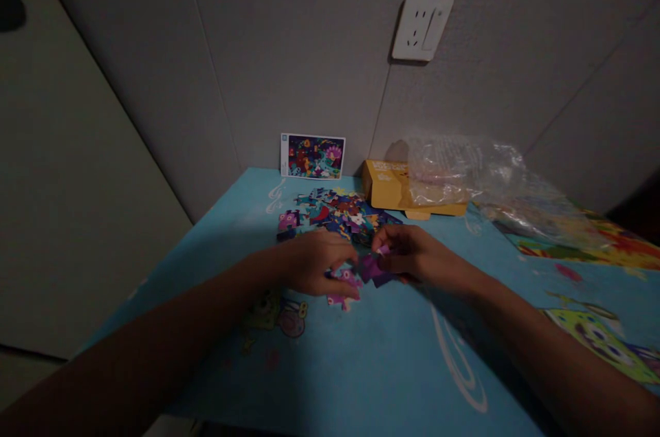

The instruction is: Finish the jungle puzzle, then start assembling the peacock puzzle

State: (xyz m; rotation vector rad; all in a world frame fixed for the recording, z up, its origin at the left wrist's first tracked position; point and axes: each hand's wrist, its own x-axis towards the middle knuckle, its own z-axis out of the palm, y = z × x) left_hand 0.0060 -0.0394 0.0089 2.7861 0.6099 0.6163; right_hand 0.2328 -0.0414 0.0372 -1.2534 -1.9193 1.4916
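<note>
Left hand (314,262) on table (392,368), fingers bent, tips on pink piece (344,284). Too dark to tell if pinched or just pressed. Pink piece small, bumpy edge, white bits, flat on table. Right hand (415,257) close by, fingers nearly shut, pinching purple piece (374,270). Purple piece dark, touching pink piece. Pile (337,214) of bright pieces just behind hands: blue, red, pink. Card (312,156) with picture leans on wall. Yellow box (392,193) and clear bag (464,172) right of pile.

Single head-worn view, looking forward and down, close over the blue table (392,361), facing the wall corner.
</note>
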